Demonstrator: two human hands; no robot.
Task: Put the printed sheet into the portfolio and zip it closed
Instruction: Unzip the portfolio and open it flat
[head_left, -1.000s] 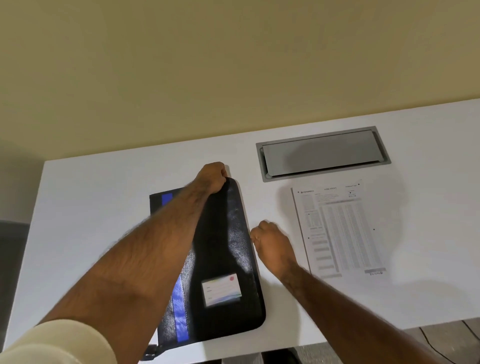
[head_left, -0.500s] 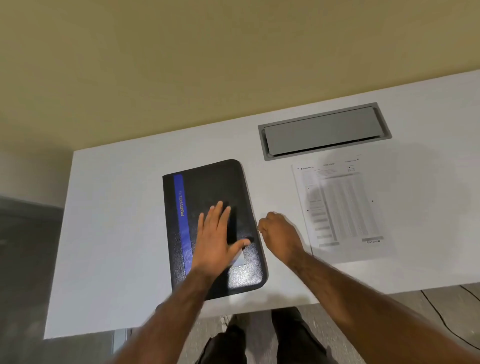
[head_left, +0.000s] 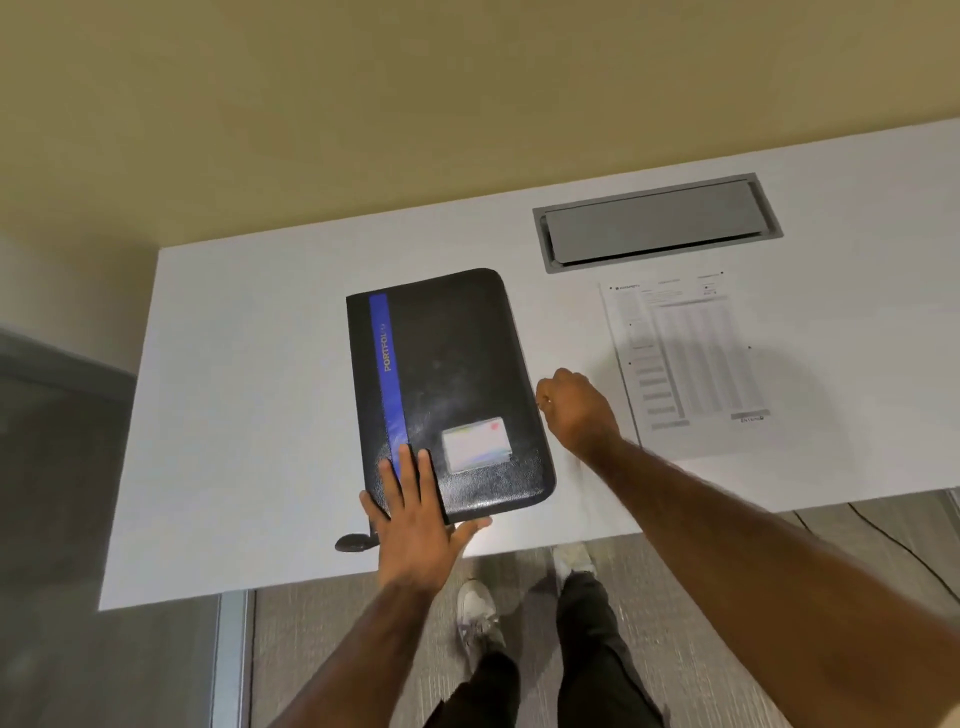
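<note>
A black leather-look zip portfolio with a blue stripe and a pale card label lies closed and flat on the white table. The left hand rests on its near-left corner, fingers straight and spread. The right hand is curled at the portfolio's right edge; it may be pinching a zip pull, but this is too small to tell. The printed white paper sheet lies on the table to the right, outside the portfolio, below a grey metal cable hatch.
</note>
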